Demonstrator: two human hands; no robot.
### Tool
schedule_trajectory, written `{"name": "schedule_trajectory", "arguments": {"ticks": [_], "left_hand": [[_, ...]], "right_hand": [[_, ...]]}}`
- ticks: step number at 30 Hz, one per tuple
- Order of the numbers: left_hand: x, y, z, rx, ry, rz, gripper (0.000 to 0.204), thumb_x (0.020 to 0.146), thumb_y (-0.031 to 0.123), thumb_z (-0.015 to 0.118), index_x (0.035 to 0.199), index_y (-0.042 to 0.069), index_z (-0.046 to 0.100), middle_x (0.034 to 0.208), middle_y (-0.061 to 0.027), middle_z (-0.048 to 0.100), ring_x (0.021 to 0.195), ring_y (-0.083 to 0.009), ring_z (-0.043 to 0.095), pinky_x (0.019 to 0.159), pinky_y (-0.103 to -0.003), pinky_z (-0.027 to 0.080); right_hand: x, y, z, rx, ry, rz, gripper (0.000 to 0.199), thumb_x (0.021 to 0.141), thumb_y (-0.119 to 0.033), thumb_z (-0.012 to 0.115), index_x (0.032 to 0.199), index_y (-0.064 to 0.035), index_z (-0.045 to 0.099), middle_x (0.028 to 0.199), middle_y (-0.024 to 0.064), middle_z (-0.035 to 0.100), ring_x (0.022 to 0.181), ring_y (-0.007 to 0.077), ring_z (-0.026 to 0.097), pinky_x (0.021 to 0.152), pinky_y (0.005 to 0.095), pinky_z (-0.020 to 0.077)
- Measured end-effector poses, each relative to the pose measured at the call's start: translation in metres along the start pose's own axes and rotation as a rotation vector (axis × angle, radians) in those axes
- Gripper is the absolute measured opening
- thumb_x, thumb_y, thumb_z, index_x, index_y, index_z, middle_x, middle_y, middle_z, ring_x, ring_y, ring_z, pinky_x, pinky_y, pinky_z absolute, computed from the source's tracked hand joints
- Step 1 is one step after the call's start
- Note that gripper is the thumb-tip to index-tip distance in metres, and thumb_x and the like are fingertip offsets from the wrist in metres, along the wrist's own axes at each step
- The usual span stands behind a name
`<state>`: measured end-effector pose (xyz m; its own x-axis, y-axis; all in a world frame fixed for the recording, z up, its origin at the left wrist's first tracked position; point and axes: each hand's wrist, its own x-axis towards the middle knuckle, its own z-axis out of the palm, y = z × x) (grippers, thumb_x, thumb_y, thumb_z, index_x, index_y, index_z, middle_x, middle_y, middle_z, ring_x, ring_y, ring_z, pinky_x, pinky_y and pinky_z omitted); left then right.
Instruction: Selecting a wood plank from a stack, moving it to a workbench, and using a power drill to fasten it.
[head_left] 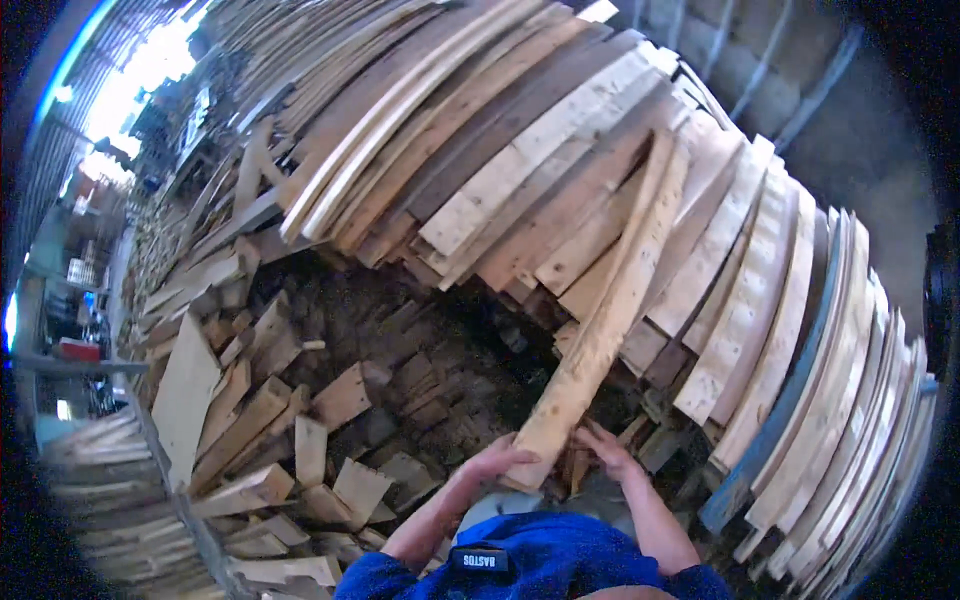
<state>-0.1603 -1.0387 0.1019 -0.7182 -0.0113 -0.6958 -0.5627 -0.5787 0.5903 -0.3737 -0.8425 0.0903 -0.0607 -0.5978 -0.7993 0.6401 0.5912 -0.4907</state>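
Blue shirt [570,545], hands [503,457] at plank [600,345]

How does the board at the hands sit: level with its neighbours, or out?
Out: the board juts past neighbouring boards, reaching the left hand.

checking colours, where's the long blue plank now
In the head view, the long blue plank lies on the right, between pale boards, right of the right hand.
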Motion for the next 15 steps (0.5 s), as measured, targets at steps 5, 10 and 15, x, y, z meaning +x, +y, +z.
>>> {"name": "schedule_trajectory", "arguments": {"ticks": [5,10,15], "left_hand": [[-0.123,0.054,-0.028,0.965,0.480,-0.091,0.060,0.078,0.048,0.076,0.111,0.004,0.052,0.103,-0.0267,0.067,0.095,-0.0451,0.065,0.079,-0.051,0.052],[-0.252,0.016,0.008,1.033,0.671,-0.019,0.051,0.081,0.044,0.074,0.108,0.008,0.050,0.093,-0.0236,0.066,0.087,-0.0468,0.064,0.072,-0.054,0.052],[-0.281,-0.020,0.050,0.947,0.861,-0.052,0.063,0.073,0.040,0.080,0.123,0.013,0.053,0.110,-0.0147,0.063,0.099,-0.0389,0.061,0.081,-0.049,0.050]], "right_hand": [[0.033,-0.046,-0.003,0.319,-0.129,-0.043,0.110,0.082,-0.087,0.035,0.157,-0.0085,0.018,0.151,0.0165,0.042,0.136,0.0320,0.045,0.100,0.0509,0.0474],[0.094,-0.075,0.015,0.482,-0.238,-0.183,0.110,0.081,-0.089,0.032,0.155,-0.0082,0.025,0.146,0.0165,0.048,0.128,0.0324,0.053,0.100,0.0480,0.0479],[0.130,-0.086,0.055,0.770,-0.168,-0.389,0.088,0.083,-0.084,0.040,0.129,-0.0121,0.057,0.115,0.0103,0.065,0.105,0.0283,0.062,0.090,0.0437,0.0514]]}}
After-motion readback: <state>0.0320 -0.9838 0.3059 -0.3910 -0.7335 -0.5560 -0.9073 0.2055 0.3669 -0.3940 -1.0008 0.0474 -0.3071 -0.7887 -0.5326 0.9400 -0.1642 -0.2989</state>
